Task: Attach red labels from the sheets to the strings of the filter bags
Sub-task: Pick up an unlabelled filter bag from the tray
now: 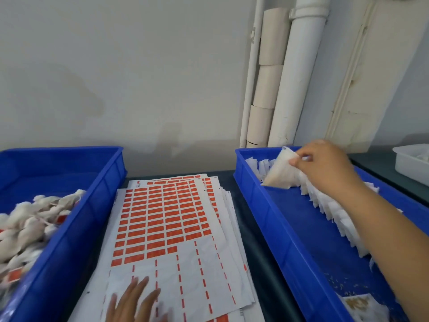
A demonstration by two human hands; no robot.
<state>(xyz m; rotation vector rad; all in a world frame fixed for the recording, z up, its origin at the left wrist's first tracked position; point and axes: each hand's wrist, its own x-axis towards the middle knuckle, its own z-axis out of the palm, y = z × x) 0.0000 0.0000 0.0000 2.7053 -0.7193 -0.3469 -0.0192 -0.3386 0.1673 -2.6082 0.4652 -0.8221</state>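
A stack of white sheets (190, 263) with rows of red labels (162, 214) lies on the dark table between two blue trays. My left hand (132, 303) rests flat on the bare lower part of the top sheet, fingers spread. My right hand (325, 163) reaches into the far end of the right blue tray (274, 219) and pinches a white filter bag (281, 170), lifted above a long row of upright filter bags (329, 205). The left blue tray (76, 219) holds a heap of filter bags with red labels (27, 228).
A white wall stands close behind the table, with white pipes (299, 73) and stacked cardboard rolls (267, 89) leaning in the corner. A white tub (411, 166) sits at the far right. Loose grains and one flat bag (362, 307) lie in the right tray's near end.
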